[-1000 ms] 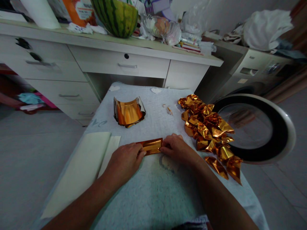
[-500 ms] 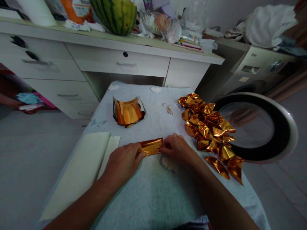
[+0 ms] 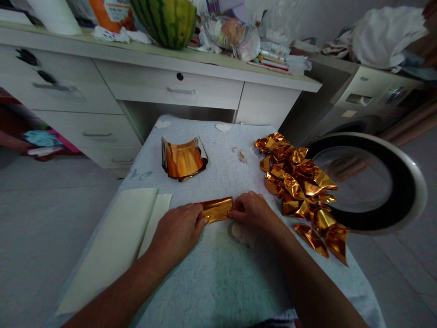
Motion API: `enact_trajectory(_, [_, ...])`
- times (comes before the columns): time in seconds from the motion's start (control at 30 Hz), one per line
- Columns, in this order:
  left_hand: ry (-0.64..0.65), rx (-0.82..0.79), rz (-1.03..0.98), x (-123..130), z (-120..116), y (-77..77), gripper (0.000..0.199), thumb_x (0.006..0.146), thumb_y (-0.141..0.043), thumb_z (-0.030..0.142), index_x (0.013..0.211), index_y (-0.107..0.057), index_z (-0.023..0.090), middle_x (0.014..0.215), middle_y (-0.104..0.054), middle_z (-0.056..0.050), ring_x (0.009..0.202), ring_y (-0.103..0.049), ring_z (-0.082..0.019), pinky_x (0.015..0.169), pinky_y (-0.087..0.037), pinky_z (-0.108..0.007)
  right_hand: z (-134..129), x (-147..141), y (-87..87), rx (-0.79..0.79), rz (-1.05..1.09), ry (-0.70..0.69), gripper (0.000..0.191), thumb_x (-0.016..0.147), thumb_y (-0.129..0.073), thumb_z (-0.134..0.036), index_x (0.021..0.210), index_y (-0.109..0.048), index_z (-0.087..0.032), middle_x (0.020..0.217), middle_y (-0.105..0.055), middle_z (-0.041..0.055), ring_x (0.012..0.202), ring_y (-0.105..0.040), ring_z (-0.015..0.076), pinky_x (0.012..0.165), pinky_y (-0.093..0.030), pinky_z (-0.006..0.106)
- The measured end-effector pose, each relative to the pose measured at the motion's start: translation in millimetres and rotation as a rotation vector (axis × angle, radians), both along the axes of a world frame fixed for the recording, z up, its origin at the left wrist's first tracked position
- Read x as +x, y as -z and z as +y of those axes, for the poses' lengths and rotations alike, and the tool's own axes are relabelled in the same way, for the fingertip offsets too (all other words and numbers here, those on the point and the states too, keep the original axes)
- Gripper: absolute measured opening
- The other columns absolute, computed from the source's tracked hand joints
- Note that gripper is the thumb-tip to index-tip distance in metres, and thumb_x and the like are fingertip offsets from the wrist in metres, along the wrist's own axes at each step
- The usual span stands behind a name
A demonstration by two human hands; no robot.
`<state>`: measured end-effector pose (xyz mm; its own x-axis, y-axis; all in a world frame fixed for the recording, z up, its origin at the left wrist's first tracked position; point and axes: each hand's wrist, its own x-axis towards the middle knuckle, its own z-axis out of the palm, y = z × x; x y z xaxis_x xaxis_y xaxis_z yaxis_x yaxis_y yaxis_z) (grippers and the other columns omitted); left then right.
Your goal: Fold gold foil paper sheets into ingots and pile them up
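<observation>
Head view, bench: I am at a bench point(image 3: 235, 287) covered with a pale blue-grey cloth, seen from above, with both forearms reaching forward over it.
Foil strip: a shiny copper-gold foil strip point(image 3: 217, 210) lies crosswise between my hands, low over the cloth, its middle uncovered.
Left hand: my left hand point(image 3: 180, 228) grasps the strip's left end, thumb along the near edge, knuckles up, covering that end.
Right hand: my right hand point(image 3: 253, 210) pinches the strip's right end between thumb and curled fingers.
Foil sheets: beyond my left hand, a curved stack of gold foil sheets point(image 3: 182, 159) rests with its sides bent upward.
Folded foil: to the right of my right hand, and reaching farther away, is a heap of folded gold foil pieces point(image 3: 297, 175); two pieces lie at its near end.
Pale paper: left of my left hand lie a wide pale sheet point(image 3: 109, 246) and a narrower one beside it.
Scraps: small scraps point(image 3: 242, 157) lie beyond my right hand.
Background: well past both hands, a cut watermelon point(image 3: 165, 23) sits on a white drawer cabinet point(image 3: 205, 93); far right, a washing machine point(image 3: 353, 102) has its round door open.
</observation>
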<state>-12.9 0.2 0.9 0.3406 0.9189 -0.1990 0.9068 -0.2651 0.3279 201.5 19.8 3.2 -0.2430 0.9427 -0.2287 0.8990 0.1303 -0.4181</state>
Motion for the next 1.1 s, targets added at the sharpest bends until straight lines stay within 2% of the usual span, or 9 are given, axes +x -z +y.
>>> enact_trajectory(0.07, [0.004, 0.006, -0.006, 0, 0, 0.2, 0.013, 0.09, -0.049, 0.026, 0.082, -0.058, 0.02, 0.088, -0.068, -0.006, 0.078, -0.062, -0.021, 0.068, -0.04, -0.031, 1, 0, 0.7, 0.018, -0.014, 0.019, 0.015, 0.076, -0.072, -0.033, 0.075, -0.067, -0.02, 0.067, -0.061, -0.0013, 0.065, -0.048, 0.013, 0.061, -0.024, 0.026])
enact_trajectory(0.17, [0.004, 0.005, -0.013, -1, -1, 0.0, 0.013, 0.09, -0.049, 0.025, 0.082, -0.058, 0.02, 0.087, -0.068, -0.006, 0.078, -0.062, -0.021, 0.068, -0.04, -0.031, 1, 0, 1.6, 0.035, -0.028, 0.047, 0.022, 0.074, -0.075, -0.035, 0.084, -0.064, -0.019, 0.07, -0.061, -0.0014, 0.066, -0.049, 0.0135, 0.061, -0.025, 0.026])
enact_trajectory(0.47, [0.009, 0.001, -0.006, 2, 0, -1.5, 0.013, 0.09, -0.049, 0.025, 0.082, -0.057, 0.02, 0.086, -0.068, -0.006, 0.078, -0.062, -0.021, 0.068, -0.04, -0.032, -1, 0, 2.4, 0.054, -0.014, 0.05, 0.022, 0.076, -0.075, -0.034, 0.082, -0.061, -0.019, 0.069, -0.059, -0.0015, 0.069, -0.048, 0.015, 0.062, -0.025, 0.026])
enact_trajectory(0.57, [0.017, 0.004, 0.003, 1, -1, -0.6, 0.013, 0.09, -0.048, 0.025, 0.083, -0.058, 0.019, 0.087, -0.068, -0.006, 0.078, -0.062, -0.022, 0.068, -0.041, -0.032, -4, -5, 2.7, 0.12, -0.027, -0.026, 0.015, 0.078, -0.073, -0.027, 0.078, -0.061, -0.019, 0.075, -0.061, 0.0004, 0.075, -0.049, 0.0168, 0.066, -0.027, 0.028])
enact_trajectory(0.67, [0.018, 0.008, 0.017, 1, -2, -0.2, 0.013, 0.09, -0.047, 0.025, 0.085, -0.058, 0.019, 0.088, -0.068, -0.006, 0.079, -0.062, -0.021, 0.069, -0.041, -0.032, -10, -12, 4.4, 0.199, -0.003, -0.181, 0.005, 0.084, -0.063, -0.014, 0.081, -0.063, -0.018, 0.086, -0.063, 0.0026, 0.084, -0.052, 0.0171, 0.072, -0.031, 0.029])
enact_trajectory(0.73, [0.019, 0.013, 0.02, 0, -2, -0.1, 0.014, 0.09, -0.047, 0.026, 0.085, -0.058, 0.019, 0.088, -0.068, -0.006, 0.078, -0.062, -0.021, 0.068, -0.041, -0.031, -14, -17, 5.8, 0.215, 0.048, -0.276, 0.016, 0.086, -0.054, -0.007, 0.085, -0.064, -0.019, 0.091, -0.064, 0.0024, 0.086, -0.053, 0.0155, 0.077, -0.033, 0.028])
enact_trajectory(0.8, [0.025, 0.018, 0.016, 0, -2, 0.0, 0.016, 0.091, -0.046, 0.027, 0.084, -0.058, 0.019, 0.088, -0.068, -0.006, 0.078, -0.062, -0.021, 0.068, -0.041, -0.031, -17, -22, 6.1, 0.203, 0.063, -0.298, 0.022, 0.086, -0.048, -0.003, 0.087, -0.065, -0.018, 0.093, -0.064, 0.0025, 0.088, -0.055, 0.0152, 0.079, -0.035, 0.028])
enact_trajectory(0.97, [0.024, 0.022, -0.01, -1, -1, -0.3, 0.017, 0.09, -0.046, 0.03, 0.084, -0.059, 0.02, 0.088, -0.069, -0.006, 0.078, -0.062, -0.021, 0.068, -0.041, -0.031, -21, -31, 3.6, 0.216, 0.021, -0.223, 0.01, 0.088, -0.053, -0.016, 0.084, -0.062, -0.017, 0.089, -0.064, 0.0035, 0.086, -0.056, 0.0165, 0.078, -0.037, 0.029])
enact_trajectory(1.1, [-0.011, 0.014, 0.03, -3, -1, -4.4, 0.02, 0.091, -0.047, 0.034, 0.083, -0.059, 0.02, 0.084, -0.068, -0.006, 0.076, -0.062, -0.021, 0.066, -0.04, -0.031, -22, -39, 5.8, 0.242, -0.047, -0.158, 0.014, 0.09, -0.057, -0.03, 0.085, -0.061, -0.017, 0.091, -0.063, 0.0047, 0.085, -0.055, 0.0186, 0.077, -0.037, 0.032])
